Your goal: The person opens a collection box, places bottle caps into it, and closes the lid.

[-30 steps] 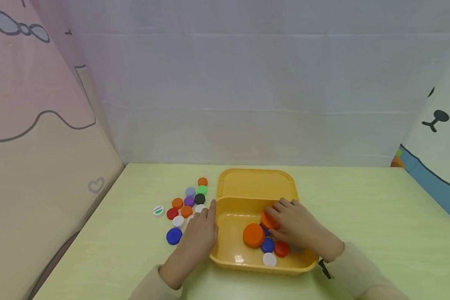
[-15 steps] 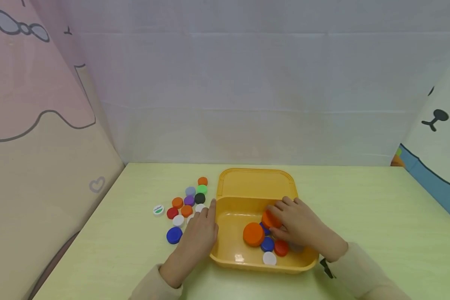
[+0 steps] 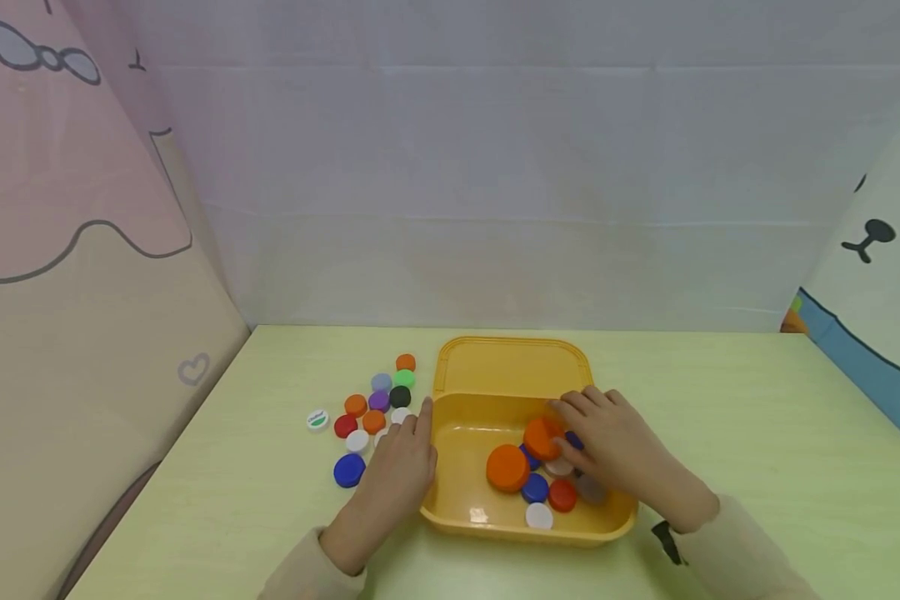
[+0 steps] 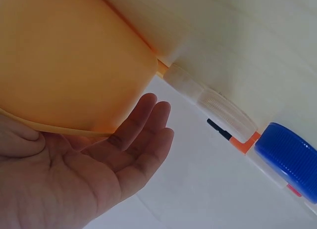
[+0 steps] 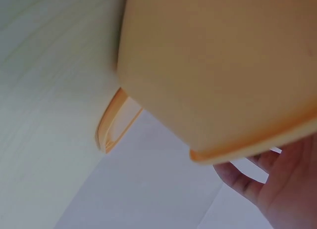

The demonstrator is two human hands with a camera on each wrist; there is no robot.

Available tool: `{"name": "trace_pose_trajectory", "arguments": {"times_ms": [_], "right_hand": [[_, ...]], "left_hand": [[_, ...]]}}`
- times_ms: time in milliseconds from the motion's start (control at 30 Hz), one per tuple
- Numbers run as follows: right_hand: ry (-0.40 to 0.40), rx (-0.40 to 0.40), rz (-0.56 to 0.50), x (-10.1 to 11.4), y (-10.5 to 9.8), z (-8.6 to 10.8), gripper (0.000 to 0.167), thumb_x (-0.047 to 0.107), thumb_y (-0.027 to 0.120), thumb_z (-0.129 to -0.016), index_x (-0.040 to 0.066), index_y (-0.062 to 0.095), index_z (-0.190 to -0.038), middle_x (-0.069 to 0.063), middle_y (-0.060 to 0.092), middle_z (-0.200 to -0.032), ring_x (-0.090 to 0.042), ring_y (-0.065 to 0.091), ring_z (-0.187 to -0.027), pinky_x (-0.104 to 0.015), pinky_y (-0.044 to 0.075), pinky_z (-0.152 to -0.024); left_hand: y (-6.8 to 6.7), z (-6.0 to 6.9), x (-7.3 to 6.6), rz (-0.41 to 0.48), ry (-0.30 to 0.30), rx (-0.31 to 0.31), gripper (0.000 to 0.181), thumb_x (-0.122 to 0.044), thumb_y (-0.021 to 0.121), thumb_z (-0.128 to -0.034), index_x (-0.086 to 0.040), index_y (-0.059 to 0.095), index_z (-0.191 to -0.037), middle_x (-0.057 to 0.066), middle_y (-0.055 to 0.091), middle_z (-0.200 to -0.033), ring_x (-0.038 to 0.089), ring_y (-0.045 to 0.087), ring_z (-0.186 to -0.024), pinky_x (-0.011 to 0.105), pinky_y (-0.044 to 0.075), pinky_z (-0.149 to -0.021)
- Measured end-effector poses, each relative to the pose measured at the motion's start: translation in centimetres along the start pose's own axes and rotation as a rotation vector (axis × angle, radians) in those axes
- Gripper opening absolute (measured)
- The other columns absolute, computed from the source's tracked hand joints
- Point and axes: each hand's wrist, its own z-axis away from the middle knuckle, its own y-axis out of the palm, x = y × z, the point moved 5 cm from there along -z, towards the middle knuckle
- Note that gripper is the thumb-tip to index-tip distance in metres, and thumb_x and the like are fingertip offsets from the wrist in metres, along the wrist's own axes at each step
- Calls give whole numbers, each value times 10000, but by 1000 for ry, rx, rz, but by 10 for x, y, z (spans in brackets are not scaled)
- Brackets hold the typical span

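My left hand (image 3: 401,471) rests at the left rim of a yellow plastic box (image 3: 457,529), with its index finger along the rim. In the left wrist view that hand holds the box wall near its thumb, while the other fingers lie loosely outside. Over the right side of the box is my right hand (image 3: 611,442), fingers spread and slightly bent, its thumb beside a large orange bottle cap (image 3: 542,438). Another large orange cap (image 3: 507,468), blue (image 3: 535,488), red (image 3: 562,495) and white (image 3: 539,517) caps lie inside. A dark blue cap (image 3: 574,440) is partly hidden under the right hand.
A yellow lid (image 3: 513,367) lies flat behind the box. Left of it, several loose caps are spread on the table, including a blue cap (image 3: 349,470), a black cap (image 3: 400,397) and a printed white cap (image 3: 317,420). A pale curtain (image 3: 525,167) stands behind the table.
My right hand has shifted right, away from the large orange cap, uncovering more of it and of other caps. My left hand and the box have stayed in place.
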Motion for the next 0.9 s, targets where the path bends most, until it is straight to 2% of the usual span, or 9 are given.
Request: {"name": "trace_pose_trajectory", "arguments": {"times_ms": [233, 433, 733, 900], "right_hand": [[84, -20, -31, -12, -7, 14, 468, 230, 675, -781, 49, 548, -1194, -110, 586, -1114, -263, 532, -947, -384, 454, -732], [161, 4, -53, -18, -8, 27, 522, 191, 631, -813, 8, 465, -1273, -150, 553, -1177, -295, 524, -992, -422, 466, -760], [238, 61, -38, -18, -4, 38, 495, 214, 578, -862, -10, 450, -1283, -147, 562, -1182, -297, 530, -1011, -445, 456, -792], [268, 94, -19, -18, -3, 40, 470, 207, 549, -871, -16, 469, -1277, -140, 594, -1147, -298, 543, -996, -453, 440, -810]], "left_hand": [[-3, 1, -1, -28, 6, -14, 562, -220, 478, -920, -112, 278, -1434, 100, 539, -1174, 236, 516, -980, 379, 474, -873], [-8, 2, -3, -74, 29, -53, 554, -223, 515, -901, -102, 333, -1409, 97, 562, -1151, 231, 520, -970, 370, 474, -869], [-20, 3, -3, -87, 65, -160, 465, -239, 541, -891, -98, 462, -1327, 83, 597, -1060, 212, 545, -884, 357, 494, -809], [-29, 1, 5, -85, 68, -212, 441, -254, 545, -896, -75, 496, -1295, 91, 603, -1040, 235, 560, -898, 386, 492, -828]]}}
